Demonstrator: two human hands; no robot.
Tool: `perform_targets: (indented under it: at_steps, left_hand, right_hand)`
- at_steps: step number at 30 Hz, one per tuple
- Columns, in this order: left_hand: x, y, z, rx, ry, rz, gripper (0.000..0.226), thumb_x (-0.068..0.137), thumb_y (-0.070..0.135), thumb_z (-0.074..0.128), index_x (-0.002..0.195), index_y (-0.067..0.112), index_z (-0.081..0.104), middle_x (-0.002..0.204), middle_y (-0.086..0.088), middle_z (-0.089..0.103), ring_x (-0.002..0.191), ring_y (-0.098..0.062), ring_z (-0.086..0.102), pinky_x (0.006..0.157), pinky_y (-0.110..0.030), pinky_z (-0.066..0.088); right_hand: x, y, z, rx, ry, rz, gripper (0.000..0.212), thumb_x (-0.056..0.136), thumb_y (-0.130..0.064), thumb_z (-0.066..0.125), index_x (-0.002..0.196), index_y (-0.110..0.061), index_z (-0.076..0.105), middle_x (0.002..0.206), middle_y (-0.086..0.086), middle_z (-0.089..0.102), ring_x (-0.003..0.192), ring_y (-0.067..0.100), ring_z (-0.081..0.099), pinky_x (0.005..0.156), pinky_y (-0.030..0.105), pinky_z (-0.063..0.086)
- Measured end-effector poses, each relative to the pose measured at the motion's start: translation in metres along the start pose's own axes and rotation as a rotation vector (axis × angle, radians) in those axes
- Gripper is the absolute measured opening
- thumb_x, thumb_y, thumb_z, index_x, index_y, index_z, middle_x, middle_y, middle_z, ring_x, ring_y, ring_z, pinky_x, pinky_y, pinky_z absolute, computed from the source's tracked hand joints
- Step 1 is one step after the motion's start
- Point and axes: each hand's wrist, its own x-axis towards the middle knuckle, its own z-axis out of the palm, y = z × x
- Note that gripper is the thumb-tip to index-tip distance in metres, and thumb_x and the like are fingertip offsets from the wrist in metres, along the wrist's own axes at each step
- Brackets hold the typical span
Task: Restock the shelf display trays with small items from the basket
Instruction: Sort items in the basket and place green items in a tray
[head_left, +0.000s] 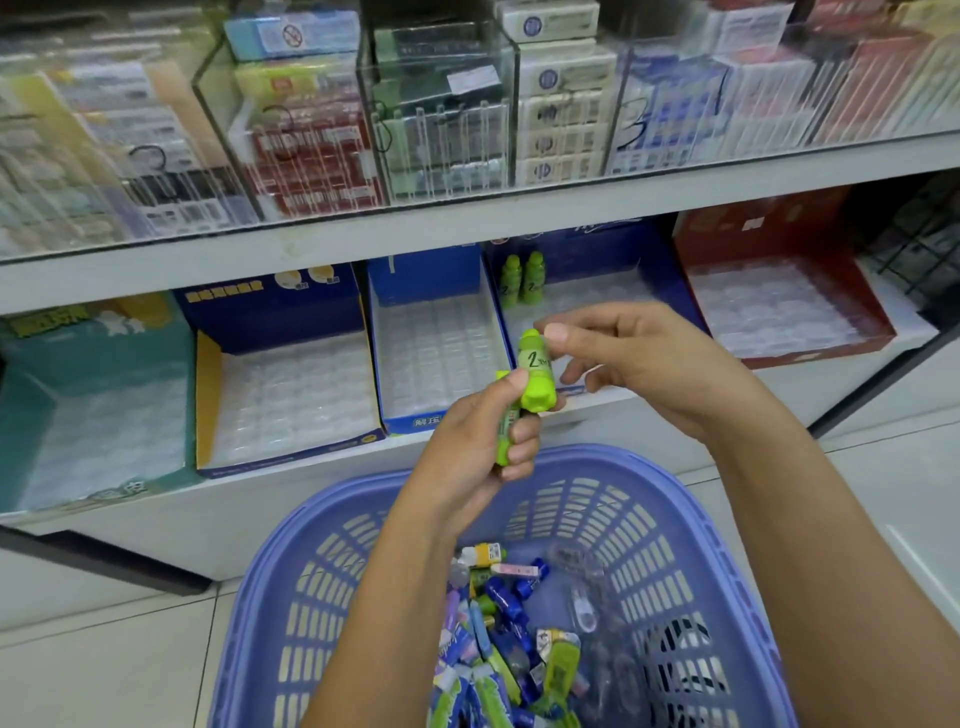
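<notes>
My left hand (483, 447) grips a few lime-green small bottles (506, 431) above the blue basket (322, 587). My right hand (639, 364) pinches one green bottle (535, 371) marked "2" by its top, right beside the left hand. Behind them sits a dark blue display tray (597, 301) with two green bottles (522, 278) standing at its back left corner. The basket holds several small blue, green and yellow items (509, 639).
Other display trays with clear plastic inserts line the lower shelf: teal (88, 426), blue-yellow (291, 395), blue (436, 348) and red (779, 312). The upper shelf (467, 223) carries clear bins of boxed goods. A tiled floor lies around the basket.
</notes>
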Motion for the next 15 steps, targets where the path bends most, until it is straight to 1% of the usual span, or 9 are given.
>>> perform_targets:
  at_steps: [4,6,8,10,11,13,14,15]
  left_hand:
    - [0.001,0.007,0.000,0.172,-0.017,0.035,0.031,0.080,0.043,0.060,0.081,0.012,0.065,0.053,0.008,0.042,0.045,-0.006,0.037,0.041,-0.016,0.032]
    - [0.002,0.011,-0.001,0.189,0.068,0.037,0.032,0.085,0.040,0.060,0.089,0.009,0.065,0.055,0.007,0.044,0.047,-0.006,0.038,0.042,-0.017,0.033]
    - [0.005,0.014,-0.002,0.134,0.225,0.022,0.035,0.093,0.037,0.054,0.099,0.005,0.066,0.057,0.005,0.045,0.048,-0.007,0.041,0.042,-0.018,0.035]
    - [0.008,0.017,-0.002,0.001,0.346,-0.011,0.035,0.096,0.037,0.048,0.097,0.007,0.065,0.056,0.003,0.047,0.046,-0.009,0.043,0.040,-0.019,0.036]
    - [0.008,0.020,-0.001,-0.071,0.379,-0.028,0.035,0.097,0.037,0.045,0.093,0.007,0.064,0.056,0.001,0.048,0.046,-0.010,0.044,0.039,-0.019,0.037]
    - [0.008,0.023,-0.001,-0.174,0.409,-0.040,0.036,0.097,0.034,0.040,0.088,0.006,0.061,0.057,-0.002,0.051,0.048,-0.012,0.046,0.040,-0.020,0.038]
    - [0.007,0.024,-0.001,-0.206,0.407,-0.035,0.037,0.097,0.032,0.038,0.087,0.005,0.061,0.058,-0.003,0.052,0.049,-0.013,0.046,0.041,-0.021,0.039]
    - [0.006,0.025,-0.001,-0.229,0.395,-0.027,0.037,0.097,0.030,0.036,0.089,0.004,0.061,0.060,-0.003,0.052,0.051,-0.013,0.046,0.042,-0.021,0.038]
  right_hand:
    - [0.010,-0.002,-0.003,0.047,-0.088,0.004,0.019,0.082,-0.015,0.066,0.100,-0.009,0.069,0.080,0.002,0.068,0.067,0.008,0.058,0.066,0.019,0.047]
    - [0.018,-0.004,-0.006,0.067,-0.067,-0.040,0.016,0.078,-0.013,0.069,0.095,-0.012,0.067,0.080,0.000,0.069,0.070,0.006,0.063,0.069,0.018,0.052]
    - [0.035,-0.003,-0.009,0.074,0.084,-0.122,0.015,0.078,-0.008,0.071,0.091,-0.012,0.066,0.079,0.000,0.070,0.070,0.005,0.067,0.071,0.019,0.055]
    - [0.060,0.001,-0.010,0.000,0.293,-0.201,0.013,0.078,-0.004,0.072,0.088,-0.008,0.066,0.079,0.002,0.068,0.072,0.008,0.067,0.075,0.024,0.056]
    - [0.074,0.003,-0.010,-0.070,0.371,-0.220,0.012,0.078,-0.004,0.072,0.088,-0.008,0.066,0.080,0.003,0.068,0.078,0.012,0.067,0.080,0.029,0.056]
    - [0.099,0.010,-0.006,-0.180,0.440,-0.220,0.011,0.078,-0.003,0.070,0.085,-0.011,0.067,0.082,0.007,0.068,0.085,0.021,0.066,0.086,0.038,0.054]
    - [0.108,0.016,-0.003,-0.215,0.440,-0.224,0.012,0.078,-0.002,0.068,0.086,-0.010,0.066,0.083,0.009,0.068,0.085,0.022,0.065,0.086,0.040,0.053]
    - [0.116,0.022,0.000,-0.251,0.433,-0.243,0.013,0.077,-0.001,0.067,0.088,-0.008,0.066,0.085,0.011,0.069,0.084,0.021,0.064,0.084,0.038,0.053]
